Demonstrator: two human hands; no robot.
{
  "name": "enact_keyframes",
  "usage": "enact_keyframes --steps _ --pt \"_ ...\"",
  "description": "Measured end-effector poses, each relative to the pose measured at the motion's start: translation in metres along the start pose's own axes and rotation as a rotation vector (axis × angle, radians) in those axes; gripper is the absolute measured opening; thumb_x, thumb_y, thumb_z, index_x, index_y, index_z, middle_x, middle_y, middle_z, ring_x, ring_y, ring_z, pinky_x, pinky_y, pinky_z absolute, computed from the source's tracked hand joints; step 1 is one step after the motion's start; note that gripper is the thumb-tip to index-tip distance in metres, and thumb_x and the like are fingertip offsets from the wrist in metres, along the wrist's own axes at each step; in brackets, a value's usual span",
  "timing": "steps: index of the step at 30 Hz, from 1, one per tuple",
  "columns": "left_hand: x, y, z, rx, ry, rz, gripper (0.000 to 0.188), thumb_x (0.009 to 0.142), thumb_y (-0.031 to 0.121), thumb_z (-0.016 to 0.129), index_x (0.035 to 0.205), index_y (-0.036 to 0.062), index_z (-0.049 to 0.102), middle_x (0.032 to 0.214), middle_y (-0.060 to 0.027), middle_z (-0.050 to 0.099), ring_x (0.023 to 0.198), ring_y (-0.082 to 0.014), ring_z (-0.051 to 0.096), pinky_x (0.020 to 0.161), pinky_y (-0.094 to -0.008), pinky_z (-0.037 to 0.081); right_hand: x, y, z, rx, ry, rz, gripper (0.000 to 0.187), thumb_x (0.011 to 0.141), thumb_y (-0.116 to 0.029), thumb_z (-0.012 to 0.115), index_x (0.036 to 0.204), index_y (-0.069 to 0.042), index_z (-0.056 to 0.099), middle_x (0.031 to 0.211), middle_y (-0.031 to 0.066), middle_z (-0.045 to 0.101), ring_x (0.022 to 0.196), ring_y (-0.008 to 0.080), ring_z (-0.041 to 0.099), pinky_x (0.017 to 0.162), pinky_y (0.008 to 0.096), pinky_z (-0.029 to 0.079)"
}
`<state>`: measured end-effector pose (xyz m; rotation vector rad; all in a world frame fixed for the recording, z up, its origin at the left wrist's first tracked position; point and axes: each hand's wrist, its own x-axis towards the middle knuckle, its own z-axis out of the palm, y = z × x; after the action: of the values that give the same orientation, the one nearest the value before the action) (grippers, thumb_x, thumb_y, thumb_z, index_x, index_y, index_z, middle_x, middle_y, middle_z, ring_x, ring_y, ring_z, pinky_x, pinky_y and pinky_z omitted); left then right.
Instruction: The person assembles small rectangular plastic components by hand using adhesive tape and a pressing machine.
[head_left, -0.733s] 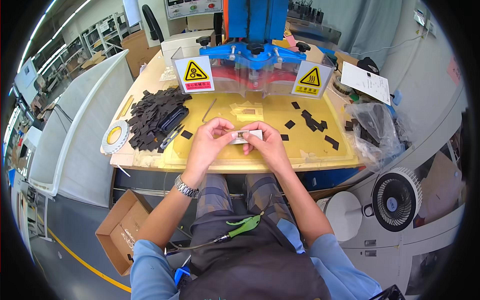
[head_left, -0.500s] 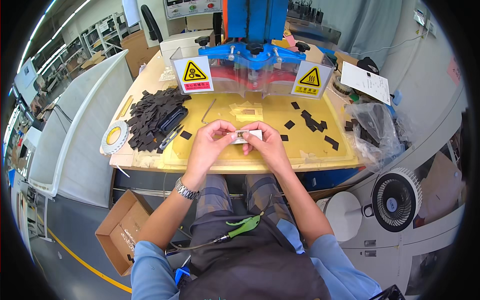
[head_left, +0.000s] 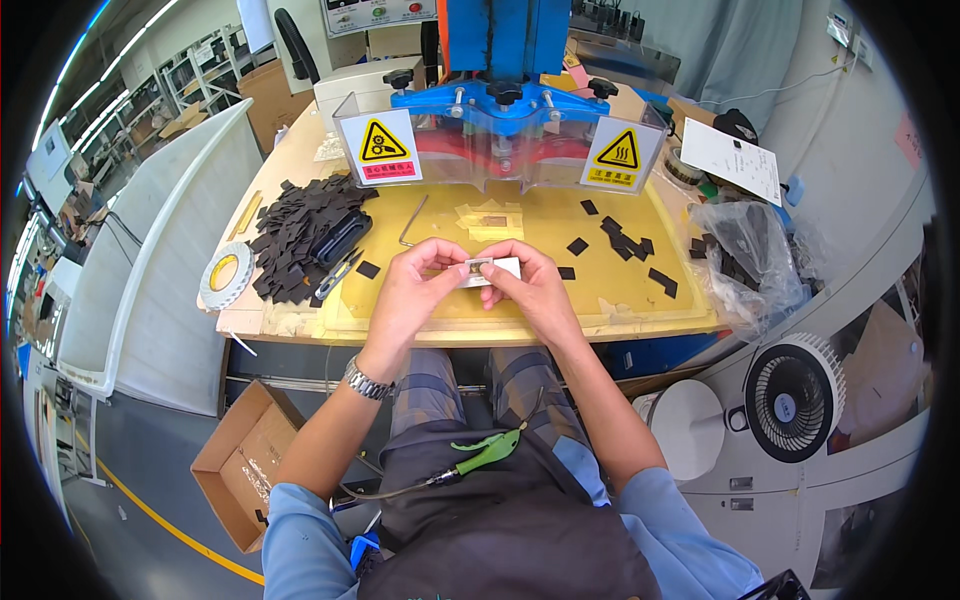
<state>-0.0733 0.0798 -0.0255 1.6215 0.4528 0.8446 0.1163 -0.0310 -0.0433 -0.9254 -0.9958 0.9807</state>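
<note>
A small white rectangular piece [head_left: 506,267] with a darker window-like patch sits between my two hands, above the front of the yellow work surface [head_left: 385,300]. My left hand [head_left: 417,285] pinches its left end with thumb and fingers. On its right part, my right hand [head_left: 532,290] is closed, the thumb pressed near the middle. Fingers cover parts of the piece. Just beyond my hands, a taped patch [head_left: 492,222] lies on the surface under the blue press [head_left: 510,100]. A bent hex key [head_left: 412,222] rests left of that patch.
Left stand a heap of black pieces [head_left: 300,235], a black case [head_left: 342,236], a utility knife [head_left: 338,277] and a tape roll [head_left: 228,275]. Loose black pieces [head_left: 625,243] and a plastic bag [head_left: 750,265] lie right. A clear guard [head_left: 500,160] hangs ahead; a fan [head_left: 790,400] stands right.
The view has shifted slightly. Both hands keep their grip on the white piece, with hardly any movement of the fingers.
</note>
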Motion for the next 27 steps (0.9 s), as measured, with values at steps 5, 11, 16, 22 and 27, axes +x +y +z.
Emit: enact_keyframes --steps 5,11,16,22,27 --pt "-0.0004 0.0009 0.0032 -0.016 0.017 0.006 0.012 0.110 0.012 0.078 0.116 0.0021 0.078 0.104 0.0011 0.077 0.094 -0.0065 0.067 0.083 -0.0252 0.053 -0.0002 -0.0024 0.0001 0.006 -0.009 0.010 0.017 0.116 -0.010 0.069 0.127 0.002 0.072 0.103 0.0089 0.078 0.083 0.0139 0.076 0.077 0.0314 0.065" --pt "0.0034 -0.0019 0.0022 -0.022 0.030 -0.021 0.014 0.111 0.015 0.078 0.113 0.0011 0.078 0.099 0.0015 0.077 0.089 -0.0059 0.067 0.081 -0.0250 0.052 -0.0003 -0.0022 -0.0028 0.029 -0.040 0.020 0.021 0.118 -0.013 0.065 0.129 0.003 0.073 0.103 0.0099 0.078 0.085 0.0154 0.077 0.080 0.0328 0.065" --pt "0.0031 -0.0024 0.0013 -0.025 0.030 -0.051 0.013 0.111 0.014 0.078 0.111 0.0008 0.078 0.097 0.0007 0.077 0.087 -0.0059 0.067 0.079 -0.0253 0.052 -0.0008 -0.0017 -0.0022 -0.001 -0.041 0.021 0.021 0.118 -0.014 0.066 0.127 0.003 0.073 0.101 0.0088 0.078 0.083 0.0137 0.077 0.078 0.0302 0.065" --pt "0.0023 -0.0032 0.0000 -0.031 0.031 -0.073 0.011 0.110 0.011 0.078 0.111 0.0003 0.078 0.096 0.0004 0.078 0.087 -0.0062 0.068 0.080 -0.0255 0.053 -0.0010 -0.0032 0.0006 -0.023 -0.037 0.016 0.020 0.118 -0.014 0.066 0.126 0.003 0.074 0.100 0.0081 0.078 0.082 0.0135 0.076 0.077 0.0295 0.064" --pt "-0.0018 -0.0027 0.0026 -0.013 0.033 -0.003 0.010 0.109 0.010 0.079 0.113 0.0003 0.077 0.102 -0.0005 0.078 0.090 -0.0071 0.068 0.081 -0.0253 0.054 -0.0016 -0.0016 -0.0023 -0.023 -0.036 0.019 0.018 0.116 -0.009 0.066 0.127 0.003 0.073 0.102 0.0084 0.079 0.082 0.0134 0.076 0.077 0.0296 0.064"
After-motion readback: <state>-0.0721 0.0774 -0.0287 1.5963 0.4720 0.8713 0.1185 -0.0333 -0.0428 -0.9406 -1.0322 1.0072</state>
